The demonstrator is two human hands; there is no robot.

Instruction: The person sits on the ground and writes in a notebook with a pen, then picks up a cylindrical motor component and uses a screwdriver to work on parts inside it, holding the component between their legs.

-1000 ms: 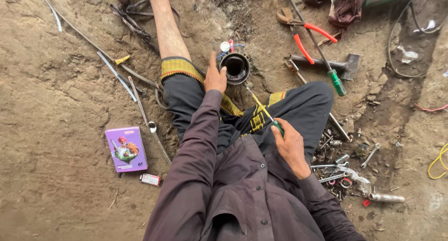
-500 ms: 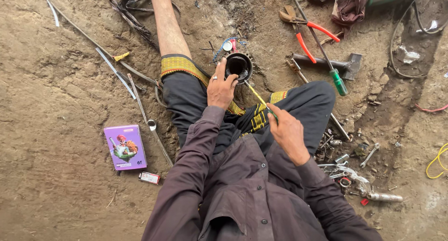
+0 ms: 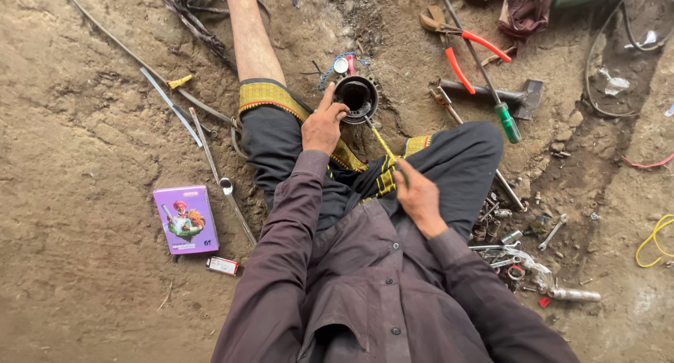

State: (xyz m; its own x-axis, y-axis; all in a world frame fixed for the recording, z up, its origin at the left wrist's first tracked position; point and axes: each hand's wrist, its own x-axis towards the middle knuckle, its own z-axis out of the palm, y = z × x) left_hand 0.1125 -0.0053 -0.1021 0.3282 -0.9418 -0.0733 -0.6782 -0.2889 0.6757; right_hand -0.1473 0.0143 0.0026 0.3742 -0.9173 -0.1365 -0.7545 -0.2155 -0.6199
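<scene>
- Person sits on bare dirt ground [image 3: 84, 124], legs out; a black toothed cylindrical part [image 3: 356, 97] stands open end up between the thighs.
- Left hand [image 3: 323, 124] clamps the part's rim, fingers curled, bracing it.
- Right hand [image 3: 419, 194] closes round a yellow-shafted screwdriver [image 3: 382, 145], tip probably inside the bore, prying.
- Red-handled pliers [image 3: 463, 47], hammer [image 3: 502, 96] and purple box [image 3: 186, 219] lie within reach.

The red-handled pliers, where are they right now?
In the head view the pliers lie on the dirt at upper right, beyond the person's right knee, beside the green-handled screwdriver and just above the hammer.
</scene>
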